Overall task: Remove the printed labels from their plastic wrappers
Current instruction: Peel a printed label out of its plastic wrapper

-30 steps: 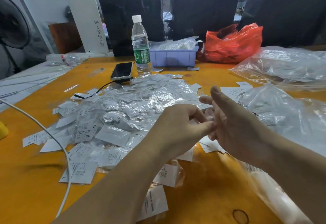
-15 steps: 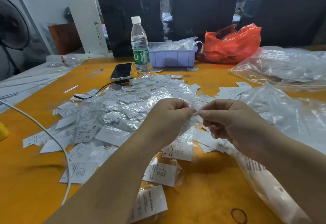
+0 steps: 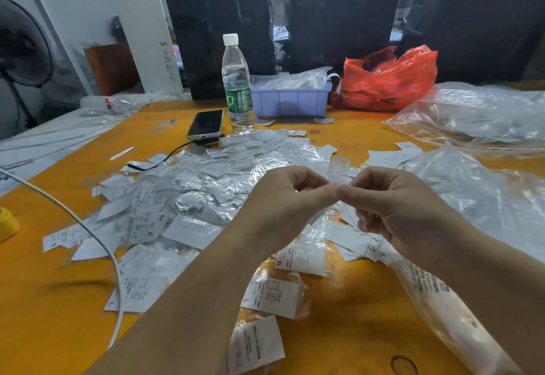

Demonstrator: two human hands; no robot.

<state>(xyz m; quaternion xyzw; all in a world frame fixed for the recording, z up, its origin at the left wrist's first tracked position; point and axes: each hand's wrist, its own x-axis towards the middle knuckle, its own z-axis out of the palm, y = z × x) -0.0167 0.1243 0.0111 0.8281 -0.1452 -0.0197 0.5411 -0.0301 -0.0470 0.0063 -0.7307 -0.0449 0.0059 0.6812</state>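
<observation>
A wide pile of wrapped labels (image 3: 206,194), white printed tags in clear plastic sleeves, covers the middle of the orange table (image 3: 59,301). My left hand (image 3: 283,206) and my right hand (image 3: 395,209) meet thumb to thumb above the pile's right side. Both pinch one clear plastic wrapper (image 3: 339,169) that sticks up between them; whether a label is inside I cannot tell. Loose labels (image 3: 300,256) lie under my wrists, and more labels (image 3: 392,156) lie beyond my right hand.
A water bottle (image 3: 237,85), a phone (image 3: 206,123) with a black cable and a purple bin (image 3: 290,103) stand at the back. A red bag (image 3: 389,79) and large clear bags (image 3: 477,197) fill the right. A white cable (image 3: 97,241) crosses the left.
My right hand went from open and upright to pinching. Both hands drew together at the thumbs and lifted the wrapper above the pile.
</observation>
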